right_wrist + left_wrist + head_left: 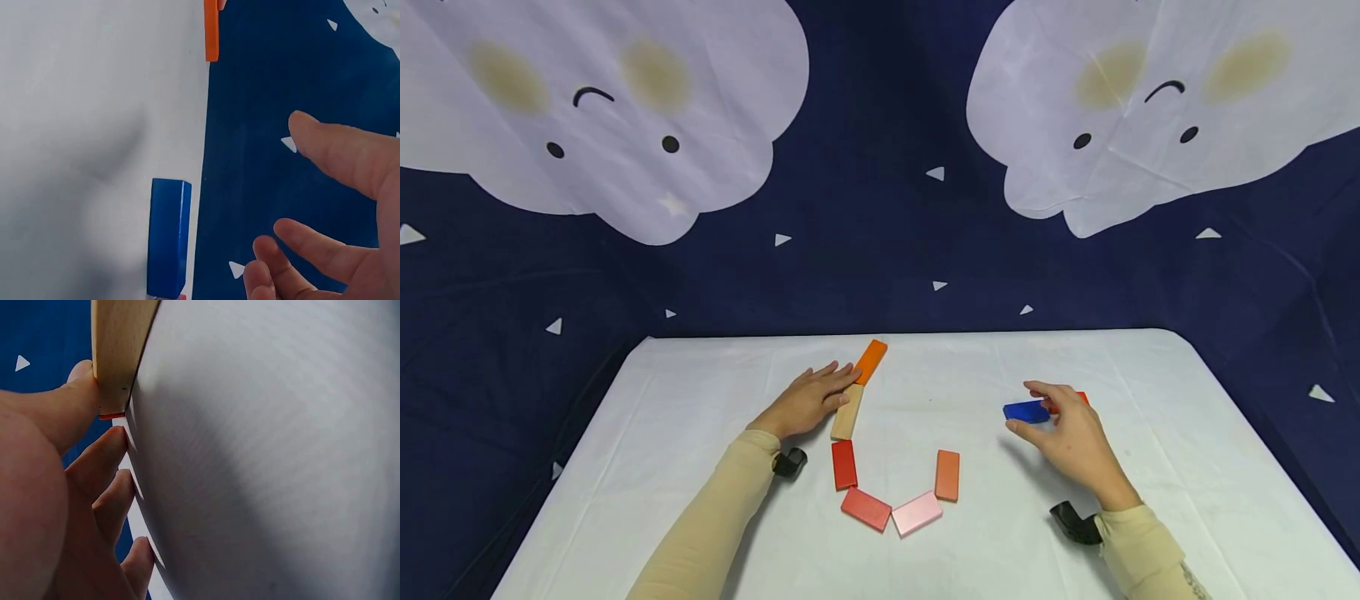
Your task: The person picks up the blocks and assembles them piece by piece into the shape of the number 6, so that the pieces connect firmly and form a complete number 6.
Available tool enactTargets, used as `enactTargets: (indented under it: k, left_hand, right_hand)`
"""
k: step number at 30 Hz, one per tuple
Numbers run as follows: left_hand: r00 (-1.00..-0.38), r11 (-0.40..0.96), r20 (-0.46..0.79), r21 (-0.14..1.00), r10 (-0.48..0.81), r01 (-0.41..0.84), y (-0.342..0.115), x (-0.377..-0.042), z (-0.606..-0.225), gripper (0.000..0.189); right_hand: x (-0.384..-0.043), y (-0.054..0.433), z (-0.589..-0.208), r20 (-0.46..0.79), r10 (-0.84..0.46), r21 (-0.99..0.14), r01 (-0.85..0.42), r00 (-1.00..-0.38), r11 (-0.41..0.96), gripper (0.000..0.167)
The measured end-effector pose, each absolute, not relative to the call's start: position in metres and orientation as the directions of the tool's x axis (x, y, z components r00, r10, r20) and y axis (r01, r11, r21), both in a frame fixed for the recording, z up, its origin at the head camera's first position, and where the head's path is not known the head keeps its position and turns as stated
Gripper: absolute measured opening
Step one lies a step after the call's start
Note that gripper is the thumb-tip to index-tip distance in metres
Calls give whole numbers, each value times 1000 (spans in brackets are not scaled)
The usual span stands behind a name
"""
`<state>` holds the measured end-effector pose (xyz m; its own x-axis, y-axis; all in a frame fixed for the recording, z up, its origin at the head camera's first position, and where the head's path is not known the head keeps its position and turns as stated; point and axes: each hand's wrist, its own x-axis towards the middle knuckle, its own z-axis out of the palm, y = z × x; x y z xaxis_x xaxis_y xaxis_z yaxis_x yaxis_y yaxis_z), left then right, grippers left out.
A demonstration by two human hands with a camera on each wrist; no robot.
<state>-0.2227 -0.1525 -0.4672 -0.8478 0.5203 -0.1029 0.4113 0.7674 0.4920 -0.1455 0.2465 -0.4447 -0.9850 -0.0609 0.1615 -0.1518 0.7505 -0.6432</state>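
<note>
Right grip (1070,435) is spread, the blue block (1025,412) at its ten o'clock; left grip (812,401), fingers extended, is rested against the plain wooden block (846,422). Reaching seems underway; a pinch is probably called for.

No readable text, numbers or labels.

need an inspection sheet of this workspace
Surface: white cloth-covered table.
Job's things: curved row of orange block, pale wooden block, red block, light-red block, pink block, coral block, all rectangular; apart at right, blue rectangular block and mostly hidden orange-red block.
Clutter: nothing seen.
Grips: left grip (bare hand) apparently touching pale wooden block; right grip fingers parted near blue block, holding nothing.
Cables: nothing seen.
Surroundings: navy cloud-print fabric backdrop.
</note>
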Motion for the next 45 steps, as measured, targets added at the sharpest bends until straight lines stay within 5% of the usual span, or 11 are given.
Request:
enactTargets:
  k: [25, 45]
  left_hand:
    - [-844, 761, -98, 497, 527, 417, -153, -222, -466, 54]
    - [-839, 752, -74, 490, 539, 441, -154, -221, -467, 53]
  right_hand:
    - [-157, 251, -459, 91, 25, -532, -28, -996, 846, 74]
    - [-157, 241, -463, 117, -4, -419, -53, -993, 907, 74]
